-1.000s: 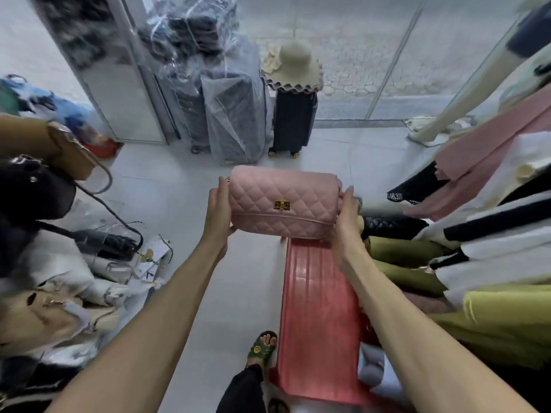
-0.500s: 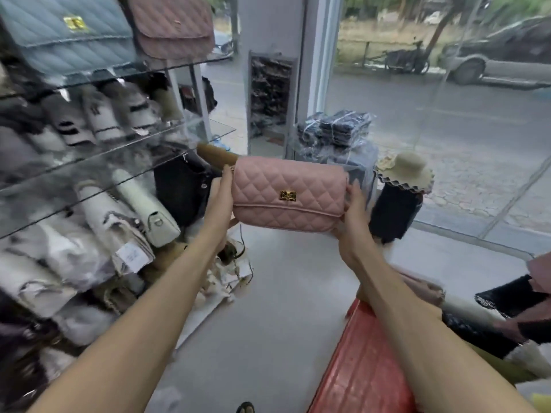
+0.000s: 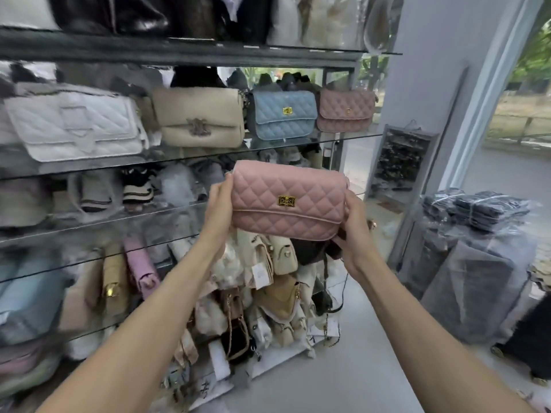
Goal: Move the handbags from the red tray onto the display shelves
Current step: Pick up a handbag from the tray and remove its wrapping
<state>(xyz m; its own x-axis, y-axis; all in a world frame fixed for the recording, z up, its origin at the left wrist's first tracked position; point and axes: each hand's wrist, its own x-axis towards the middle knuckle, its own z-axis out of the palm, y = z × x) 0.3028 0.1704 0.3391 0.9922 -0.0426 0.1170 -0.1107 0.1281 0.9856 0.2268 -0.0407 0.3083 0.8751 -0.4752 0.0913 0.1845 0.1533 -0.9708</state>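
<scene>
Holding quilted pink handbag (image 3: pixel 301 186), gold clasp (image 3: pixel 286 201)

In the middle, the pink handbag (image 3: pixel 313 189) is diamond-quilted, with a gold clasp (image 3: pixel 286 201) on its front. At 12 o'clock, the blue handbag (image 3: pixel 277 126) carries the same diamond quilting and a small gold lock (image 3: pixel 287 111). At 1 o'clock, the dusty-pink bag (image 3: pixel 346 114) is diamond-quilted too. At 11 o'clock, the beige bag (image 3: pixel 198 105) is plain, with a dull bronze emblem (image 3: pixel 199 127). At 10 o'clock, the white bag (image 3: pixel 38 123) shows slanted quilted lines. At 9 o'clock, 1 striped piece (image 3: pixel 137 190) is black and white. At 8 o'clock stand a lilac bag (image 3: pixel 140 268) and a tan bag (image 3: pixel 114 272). At 3 o'clock, dark grey bundles (image 3: pixel 474 208) sit under clear plastic. The floor (image 3: pixel 343 368) is pale grey.
</scene>
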